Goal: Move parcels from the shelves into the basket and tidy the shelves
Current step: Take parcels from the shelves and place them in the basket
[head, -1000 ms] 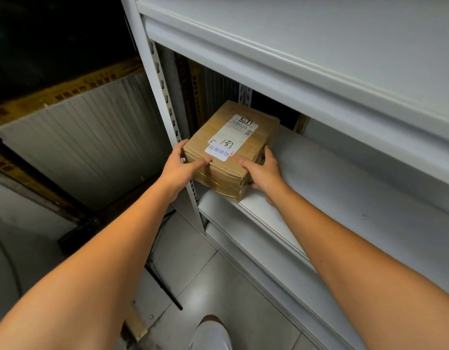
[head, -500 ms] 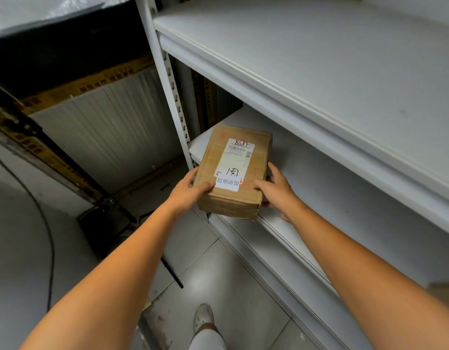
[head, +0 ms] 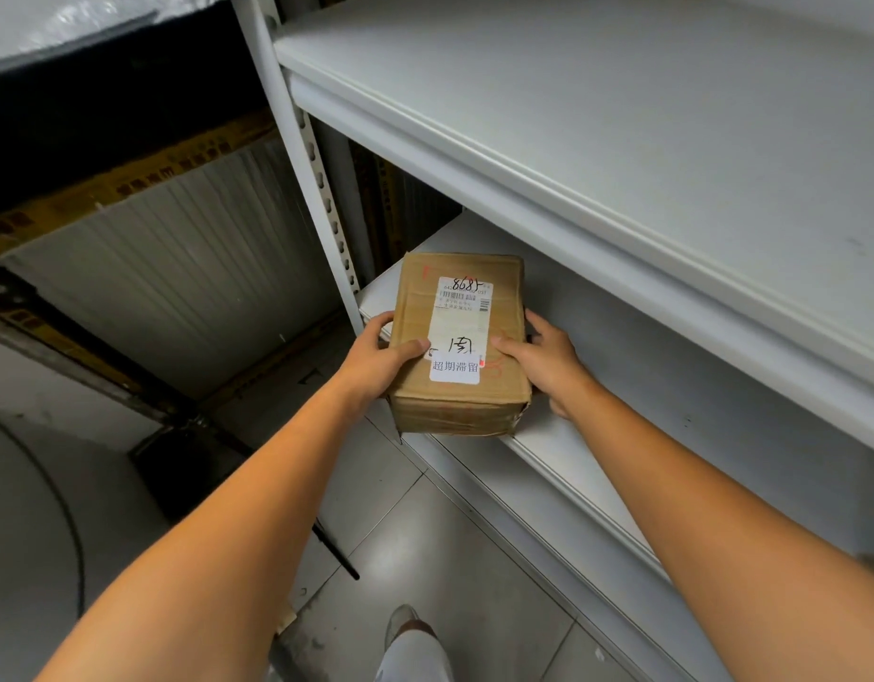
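Observation:
A brown cardboard parcel (head: 452, 401) with a white label marked 8685 lies at the left front corner of the middle white shelf (head: 622, 386), its near end sticking out past the shelf edge. My left hand (head: 383, 356) grips its left side with the thumb on top. On the parcel's right side my right hand (head: 548, 364) holds it, thumb resting on the label. No basket is in view.
The upper white shelf (head: 573, 115) overhangs the parcel. A perforated white upright post (head: 307, 155) stands just left of it. A corrugated metal shutter (head: 169, 287) is at the left. My shoe (head: 403, 627) stands on the grey tiled floor (head: 425, 534).
Both hands have drawn the parcel toward me and turned it lengthwise, from deeper on the shelf to its front left corner. My view has risen, showing more of the upper shelf.

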Demonstrator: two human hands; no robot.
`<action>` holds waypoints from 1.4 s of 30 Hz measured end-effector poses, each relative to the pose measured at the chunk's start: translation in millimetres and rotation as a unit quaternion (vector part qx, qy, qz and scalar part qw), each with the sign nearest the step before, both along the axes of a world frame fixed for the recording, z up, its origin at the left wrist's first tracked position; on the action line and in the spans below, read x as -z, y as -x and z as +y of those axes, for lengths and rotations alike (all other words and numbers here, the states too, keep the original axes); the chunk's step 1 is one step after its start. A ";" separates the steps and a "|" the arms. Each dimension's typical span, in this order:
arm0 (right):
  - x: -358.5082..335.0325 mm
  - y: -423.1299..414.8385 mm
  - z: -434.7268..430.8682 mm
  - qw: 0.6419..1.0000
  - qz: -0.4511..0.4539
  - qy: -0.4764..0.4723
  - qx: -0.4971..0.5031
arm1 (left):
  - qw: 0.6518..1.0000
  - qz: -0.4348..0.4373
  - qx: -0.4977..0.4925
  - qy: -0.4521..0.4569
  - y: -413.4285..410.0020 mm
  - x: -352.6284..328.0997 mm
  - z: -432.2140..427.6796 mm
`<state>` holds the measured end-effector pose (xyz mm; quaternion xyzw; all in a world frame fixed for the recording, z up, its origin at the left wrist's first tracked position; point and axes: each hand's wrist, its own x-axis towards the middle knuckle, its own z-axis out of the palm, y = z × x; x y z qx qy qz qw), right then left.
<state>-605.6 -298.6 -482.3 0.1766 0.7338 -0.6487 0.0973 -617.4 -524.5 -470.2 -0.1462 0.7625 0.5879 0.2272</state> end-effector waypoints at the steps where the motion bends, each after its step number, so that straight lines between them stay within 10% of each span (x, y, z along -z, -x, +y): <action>1: -2.1 -0.9 -1.0 1.000 -0.003 0.004 -0.001 | 1.000 -0.001 -0.002 -0.001 -1.8 -1.9 -0.6; 14: -43.9 -59.9 -12.0 0.998 0.023 0.022 -0.049 | 0.996 0.038 -0.084 0.005 -90.8 -42.2 -10.4; 42: -167.2 -409.6 -34.5 0.924 0.093 0.005 -0.372 | 0.916 0.121 -0.381 0.002 -569.9 -151.4 1.5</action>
